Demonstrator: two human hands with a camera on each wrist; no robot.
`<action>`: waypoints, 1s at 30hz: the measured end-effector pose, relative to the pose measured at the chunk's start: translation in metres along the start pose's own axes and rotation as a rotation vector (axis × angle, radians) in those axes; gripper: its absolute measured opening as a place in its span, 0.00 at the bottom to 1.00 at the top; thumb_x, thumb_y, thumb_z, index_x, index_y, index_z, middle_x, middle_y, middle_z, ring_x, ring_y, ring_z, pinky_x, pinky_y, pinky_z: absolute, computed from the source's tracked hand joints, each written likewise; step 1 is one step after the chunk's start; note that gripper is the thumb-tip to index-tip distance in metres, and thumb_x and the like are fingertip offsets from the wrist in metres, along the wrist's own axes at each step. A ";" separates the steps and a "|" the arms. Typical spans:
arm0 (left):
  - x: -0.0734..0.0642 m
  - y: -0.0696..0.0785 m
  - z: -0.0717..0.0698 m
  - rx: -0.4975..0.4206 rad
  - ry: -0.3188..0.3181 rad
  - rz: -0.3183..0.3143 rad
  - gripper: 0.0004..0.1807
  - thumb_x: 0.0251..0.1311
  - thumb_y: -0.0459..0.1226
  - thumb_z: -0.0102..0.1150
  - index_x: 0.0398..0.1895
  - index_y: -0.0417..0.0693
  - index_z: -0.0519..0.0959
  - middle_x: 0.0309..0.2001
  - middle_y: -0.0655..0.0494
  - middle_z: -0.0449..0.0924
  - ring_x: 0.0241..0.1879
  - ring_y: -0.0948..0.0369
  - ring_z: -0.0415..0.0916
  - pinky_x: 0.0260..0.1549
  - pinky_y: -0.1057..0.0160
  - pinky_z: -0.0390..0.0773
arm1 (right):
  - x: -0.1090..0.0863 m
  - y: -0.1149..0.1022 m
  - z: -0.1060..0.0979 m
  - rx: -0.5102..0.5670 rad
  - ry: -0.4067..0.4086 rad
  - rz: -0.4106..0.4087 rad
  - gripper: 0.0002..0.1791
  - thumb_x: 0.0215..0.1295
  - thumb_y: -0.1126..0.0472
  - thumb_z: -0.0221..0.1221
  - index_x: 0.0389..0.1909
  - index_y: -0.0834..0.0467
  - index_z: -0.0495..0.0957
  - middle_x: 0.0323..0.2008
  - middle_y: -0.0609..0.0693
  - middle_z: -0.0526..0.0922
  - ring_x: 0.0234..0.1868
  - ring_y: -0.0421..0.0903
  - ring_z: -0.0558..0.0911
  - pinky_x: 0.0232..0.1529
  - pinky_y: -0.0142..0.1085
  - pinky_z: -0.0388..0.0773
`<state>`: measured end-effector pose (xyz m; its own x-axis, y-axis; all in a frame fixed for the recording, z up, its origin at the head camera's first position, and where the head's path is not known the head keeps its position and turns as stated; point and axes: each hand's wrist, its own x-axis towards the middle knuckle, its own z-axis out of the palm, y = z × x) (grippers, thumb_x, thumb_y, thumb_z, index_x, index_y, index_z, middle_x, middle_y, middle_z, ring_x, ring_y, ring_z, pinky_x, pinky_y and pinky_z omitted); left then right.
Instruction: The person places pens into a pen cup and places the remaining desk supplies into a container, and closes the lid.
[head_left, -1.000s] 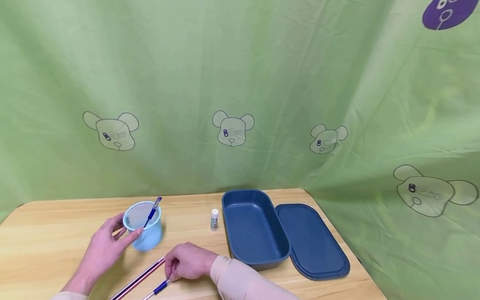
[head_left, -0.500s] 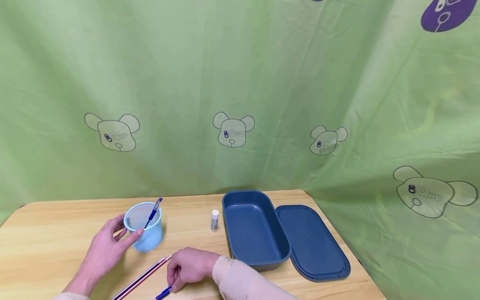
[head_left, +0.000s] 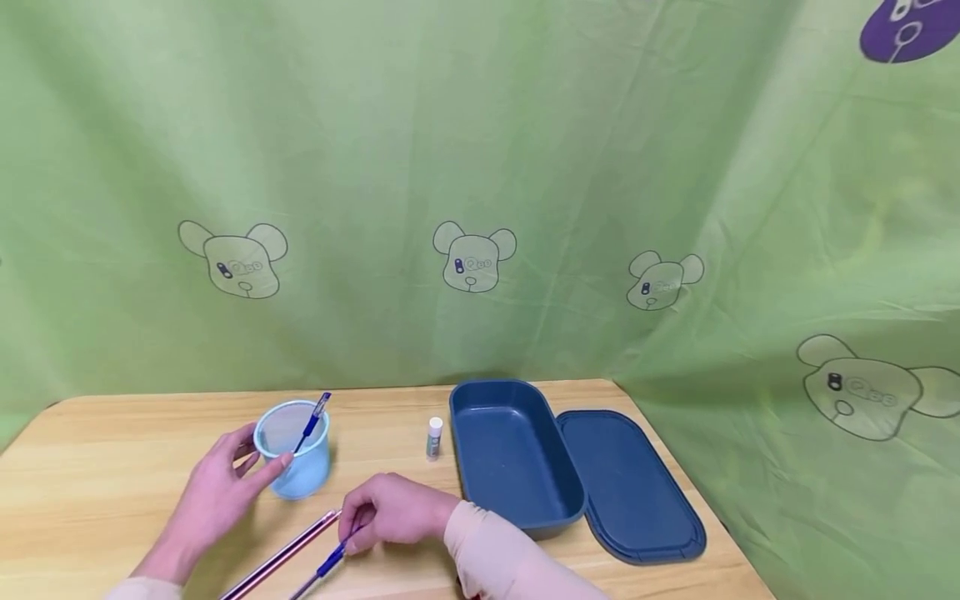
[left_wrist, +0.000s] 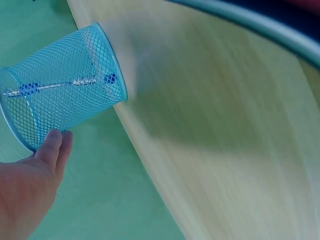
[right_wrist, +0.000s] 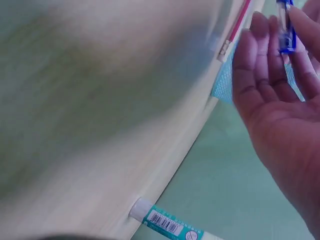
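Observation:
My left hand (head_left: 217,498) holds a light blue mesh pen holder (head_left: 310,477) at its left side and rim. A blue pen (head_left: 309,430) stands slanted inside it, also showing through the mesh in the left wrist view. In front of the holder my right hand (head_left: 401,510) pinches a second blue pen (head_left: 328,562) between thumb and fingers. Its near end slopes down toward the table's front. In the right wrist view, the pen's blue end (right_wrist: 287,42) shows at the fingertips. Beside that hand, striped red-and-dark pencils (head_left: 279,557) lie on the table.
A glue stick (head_left: 434,439) stands upright behind the right hand. Right of it is a dark blue box (head_left: 517,467) without its lid on; the matching lid (head_left: 630,487) lies alongside. A green curtain (head_left: 480,167) hangs behind the wooden table (head_left: 135,467).
My right hand has lifted slightly and moved a little right with the pen, whose lower part is back in view. The left hand stays on the pen holder.

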<state>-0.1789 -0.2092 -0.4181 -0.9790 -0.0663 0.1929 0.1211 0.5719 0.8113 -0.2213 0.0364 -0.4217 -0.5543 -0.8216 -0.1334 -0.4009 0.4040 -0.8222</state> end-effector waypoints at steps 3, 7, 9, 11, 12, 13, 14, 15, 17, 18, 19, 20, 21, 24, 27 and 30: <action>0.000 0.002 0.001 -0.009 -0.008 -0.004 0.49 0.61 0.54 0.64 0.69 0.25 0.56 0.63 0.25 0.62 0.61 0.34 0.64 0.58 0.46 0.70 | -0.002 -0.002 -0.006 0.071 0.064 -0.022 0.06 0.56 0.69 0.70 0.32 0.58 0.83 0.25 0.38 0.81 0.28 0.33 0.78 0.35 0.25 0.79; 0.000 0.003 0.001 -0.014 0.001 0.001 0.48 0.61 0.53 0.64 0.69 0.25 0.57 0.62 0.26 0.63 0.61 0.34 0.64 0.58 0.46 0.70 | -0.004 -0.007 -0.013 0.154 0.160 -0.045 0.07 0.55 0.68 0.70 0.33 0.58 0.83 0.27 0.40 0.82 0.30 0.35 0.79 0.37 0.27 0.79; 0.000 0.002 0.002 -0.010 0.009 0.004 0.48 0.61 0.53 0.64 0.69 0.25 0.57 0.62 0.26 0.63 0.61 0.35 0.65 0.58 0.46 0.70 | -0.005 -0.010 -0.015 0.216 0.205 -0.056 0.07 0.55 0.68 0.70 0.34 0.59 0.83 0.28 0.41 0.83 0.30 0.36 0.79 0.37 0.27 0.79; 0.000 0.002 0.002 -0.007 0.015 0.004 0.47 0.61 0.53 0.64 0.68 0.25 0.58 0.61 0.27 0.64 0.60 0.35 0.65 0.58 0.47 0.70 | -0.006 -0.012 -0.016 0.295 0.250 -0.073 0.08 0.55 0.70 0.70 0.34 0.62 0.82 0.29 0.43 0.83 0.30 0.36 0.80 0.37 0.28 0.80; 0.000 0.002 0.002 -0.007 0.016 0.003 0.47 0.62 0.53 0.64 0.68 0.25 0.58 0.61 0.27 0.64 0.60 0.35 0.65 0.58 0.47 0.70 | -0.006 -0.013 -0.016 0.336 0.270 -0.080 0.08 0.55 0.71 0.69 0.35 0.63 0.82 0.29 0.44 0.84 0.31 0.37 0.81 0.37 0.28 0.80; 0.000 0.002 0.002 -0.006 0.017 0.003 0.47 0.61 0.53 0.64 0.68 0.25 0.58 0.61 0.27 0.64 0.60 0.35 0.65 0.58 0.47 0.70 | -0.007 -0.014 -0.017 0.377 0.292 -0.086 0.08 0.55 0.72 0.69 0.36 0.64 0.81 0.29 0.45 0.84 0.31 0.37 0.81 0.37 0.28 0.81; 0.000 0.002 0.002 -0.006 0.017 0.004 0.47 0.61 0.53 0.64 0.68 0.25 0.58 0.61 0.27 0.64 0.60 0.35 0.65 0.58 0.47 0.70 | -0.007 -0.014 -0.018 0.417 0.315 -0.090 0.09 0.55 0.73 0.68 0.36 0.66 0.81 0.29 0.47 0.84 0.31 0.38 0.82 0.37 0.28 0.81; 0.000 0.002 0.003 -0.005 0.016 0.004 0.47 0.61 0.53 0.64 0.68 0.25 0.58 0.61 0.27 0.64 0.60 0.35 0.65 0.58 0.47 0.70 | -0.008 -0.014 -0.020 0.455 0.338 -0.095 0.09 0.55 0.74 0.68 0.37 0.67 0.80 0.30 0.48 0.84 0.31 0.39 0.82 0.37 0.28 0.81; 0.000 0.002 0.003 -0.003 0.011 0.002 0.47 0.62 0.53 0.64 0.68 0.25 0.58 0.61 0.27 0.63 0.61 0.35 0.65 0.58 0.47 0.70 | -0.008 -0.015 -0.023 0.512 0.389 -0.099 0.11 0.54 0.75 0.67 0.38 0.69 0.79 0.31 0.51 0.84 0.32 0.41 0.83 0.38 0.29 0.81; -0.001 0.002 0.003 -0.003 0.009 0.001 0.47 0.62 0.53 0.64 0.68 0.25 0.58 0.62 0.27 0.63 0.61 0.35 0.65 0.58 0.47 0.70 | -0.008 -0.016 -0.025 0.533 0.415 -0.100 0.12 0.54 0.75 0.67 0.39 0.69 0.79 0.32 0.52 0.84 0.33 0.42 0.83 0.39 0.30 0.82; -0.001 0.001 0.003 -0.002 0.008 0.001 0.47 0.62 0.53 0.64 0.68 0.25 0.58 0.62 0.27 0.63 0.61 0.35 0.65 0.58 0.47 0.70 | -0.008 -0.016 -0.028 0.547 0.441 -0.102 0.12 0.54 0.75 0.67 0.40 0.70 0.78 0.33 0.53 0.84 0.34 0.42 0.83 0.40 0.31 0.82; -0.001 0.001 0.002 0.000 0.007 -0.001 0.47 0.62 0.53 0.64 0.68 0.25 0.57 0.62 0.27 0.63 0.61 0.35 0.64 0.58 0.47 0.70 | -0.008 -0.016 -0.030 0.559 0.463 -0.103 0.12 0.54 0.75 0.67 0.40 0.69 0.78 0.34 0.54 0.84 0.34 0.43 0.83 0.41 0.32 0.83; -0.001 0.001 0.002 0.001 0.006 -0.004 0.47 0.62 0.53 0.64 0.69 0.25 0.57 0.62 0.27 0.63 0.61 0.35 0.64 0.58 0.47 0.70 | -0.008 -0.016 -0.032 0.574 0.484 -0.106 0.13 0.54 0.76 0.67 0.41 0.69 0.78 0.35 0.54 0.84 0.35 0.43 0.83 0.43 0.33 0.83; -0.001 0.000 0.002 0.002 0.005 -0.009 0.48 0.62 0.54 0.63 0.69 0.25 0.57 0.62 0.27 0.62 0.61 0.35 0.64 0.58 0.48 0.70 | -0.007 -0.015 -0.036 0.620 0.534 -0.107 0.13 0.55 0.76 0.66 0.41 0.69 0.77 0.35 0.56 0.83 0.35 0.44 0.84 0.45 0.37 0.84; -0.001 -0.001 0.002 -0.004 -0.003 -0.013 0.49 0.61 0.55 0.63 0.70 0.26 0.56 0.63 0.27 0.61 0.62 0.35 0.63 0.58 0.49 0.70 | -0.007 -0.014 -0.038 0.662 0.565 -0.110 0.12 0.57 0.77 0.64 0.40 0.69 0.76 0.34 0.56 0.83 0.34 0.44 0.84 0.44 0.38 0.84; -0.002 0.000 0.003 -0.003 -0.001 -0.011 0.50 0.62 0.56 0.62 0.70 0.26 0.55 0.63 0.27 0.61 0.62 0.35 0.63 0.58 0.49 0.70 | -0.007 -0.014 -0.039 0.684 0.581 -0.117 0.10 0.57 0.78 0.63 0.40 0.69 0.75 0.33 0.56 0.83 0.33 0.45 0.84 0.44 0.40 0.85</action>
<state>-0.1779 -0.2072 -0.4201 -0.9805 -0.0717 0.1829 0.1104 0.5688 0.8150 -0.2402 0.0525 -0.3875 -0.8923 -0.4353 0.1197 -0.0596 -0.1491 -0.9870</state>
